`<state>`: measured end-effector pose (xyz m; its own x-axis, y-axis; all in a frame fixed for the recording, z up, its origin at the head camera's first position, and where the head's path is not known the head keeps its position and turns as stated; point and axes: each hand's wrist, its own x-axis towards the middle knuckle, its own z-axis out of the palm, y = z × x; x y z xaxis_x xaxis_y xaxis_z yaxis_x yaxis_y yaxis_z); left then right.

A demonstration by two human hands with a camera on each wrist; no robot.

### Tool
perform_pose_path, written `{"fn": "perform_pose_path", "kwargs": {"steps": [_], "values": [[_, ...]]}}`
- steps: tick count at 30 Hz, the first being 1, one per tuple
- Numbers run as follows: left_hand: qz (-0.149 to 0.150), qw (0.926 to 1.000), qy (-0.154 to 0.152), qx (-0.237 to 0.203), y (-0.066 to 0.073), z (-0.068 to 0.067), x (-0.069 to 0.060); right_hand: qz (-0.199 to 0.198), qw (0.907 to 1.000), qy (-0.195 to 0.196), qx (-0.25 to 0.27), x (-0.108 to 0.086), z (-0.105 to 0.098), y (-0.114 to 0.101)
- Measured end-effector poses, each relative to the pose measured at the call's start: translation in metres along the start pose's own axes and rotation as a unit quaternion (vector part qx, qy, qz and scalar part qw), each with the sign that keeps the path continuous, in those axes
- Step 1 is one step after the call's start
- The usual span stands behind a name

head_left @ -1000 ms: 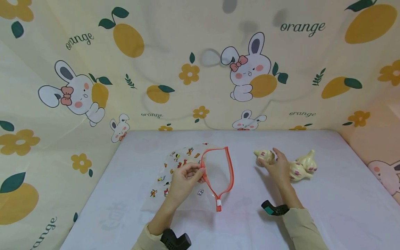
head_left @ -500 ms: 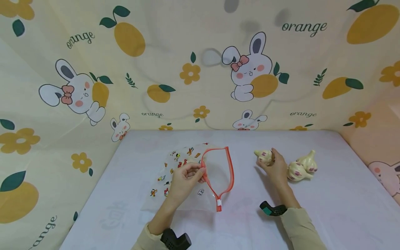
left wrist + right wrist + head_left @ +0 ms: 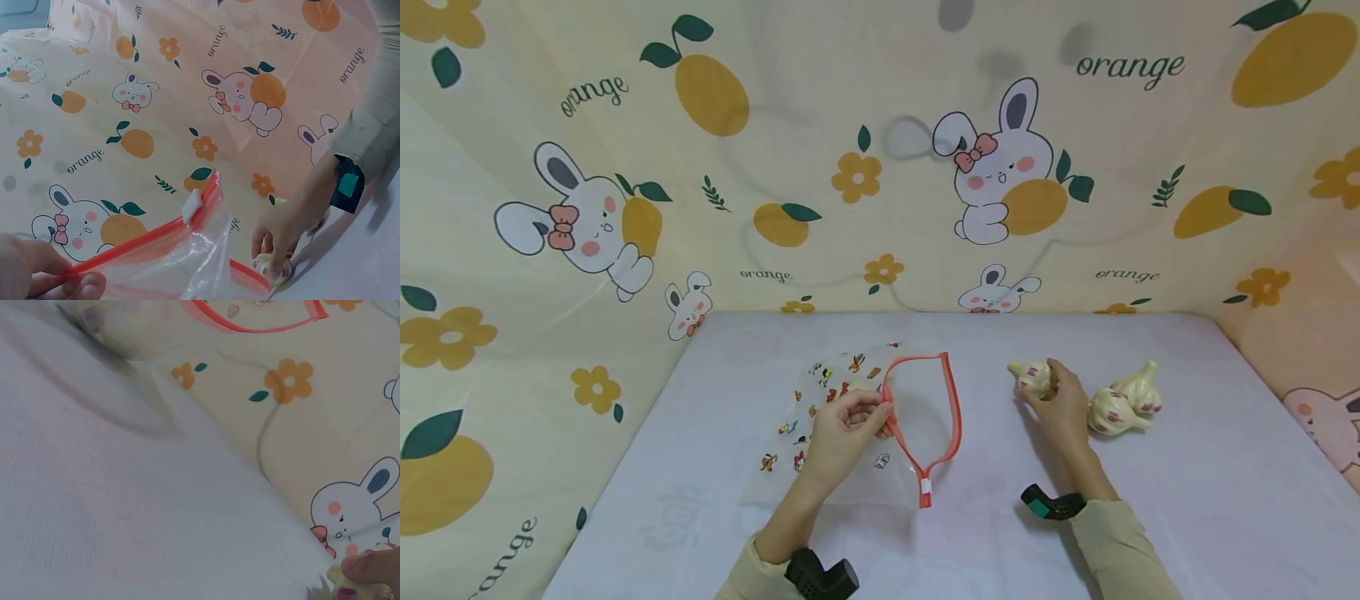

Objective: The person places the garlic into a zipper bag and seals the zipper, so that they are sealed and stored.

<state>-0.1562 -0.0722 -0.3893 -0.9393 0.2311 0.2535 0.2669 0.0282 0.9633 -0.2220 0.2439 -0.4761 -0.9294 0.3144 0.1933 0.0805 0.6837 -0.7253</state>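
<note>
Pinching between left thumb [image 3: 877, 419] and left forefinger [image 3: 863, 398], with the other fingers of the left hand [image 3: 841, 427] bent toward the palm. Turned inward at that hand, with the left forearm [image 3: 797, 518] slanted up from behind it and covered by the left sleeve [image 3: 751, 577] farther back. Gripping with the right hand [image 3: 1066, 410], well apart from the left, with the right thumb [image 3: 1032, 394] on the side nearer the left hand. Leaning leftward behind the right hand with the right forearm [image 3: 1096, 477], bare down to the right sleeve [image 3: 1126, 550].
</note>
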Motion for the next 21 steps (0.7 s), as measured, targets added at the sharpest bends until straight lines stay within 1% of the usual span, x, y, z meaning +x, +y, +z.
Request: {"fn": "perform_pose_path", "kwargs": {"steps": [7, 11, 15, 19, 21], "values": [[0.0, 1.0, -0.002, -0.006, 0.001, 0.0, 0.0, -0.001, 1.0, 0.004, 0.008, -0.002, -0.002, -0.002], [0.001, 1.0, -0.003, -0.005, 0.002, 0.001, 0.0, 0.006, 0.999, -0.005, 0.044, -0.005, -0.006, -0.005], [0.0, 1.0, 0.0, -0.004, 0.002, 0.0, 0.0, 0.01, 0.996, -0.015, 0.087, -0.008, -0.01, -0.01], [0.002, 1.0, 0.001, -0.002, 0.001, 0.0, 0.0, 0.003, 0.9939, -0.02, 0.109, -0.01, -0.012, -0.018], [0.003, 1.0, 0.001, 0.0, 0.001, 0.0, -0.001, -0.001, 0.9937, -0.022, 0.11, -0.011, -0.014, -0.021]]}}
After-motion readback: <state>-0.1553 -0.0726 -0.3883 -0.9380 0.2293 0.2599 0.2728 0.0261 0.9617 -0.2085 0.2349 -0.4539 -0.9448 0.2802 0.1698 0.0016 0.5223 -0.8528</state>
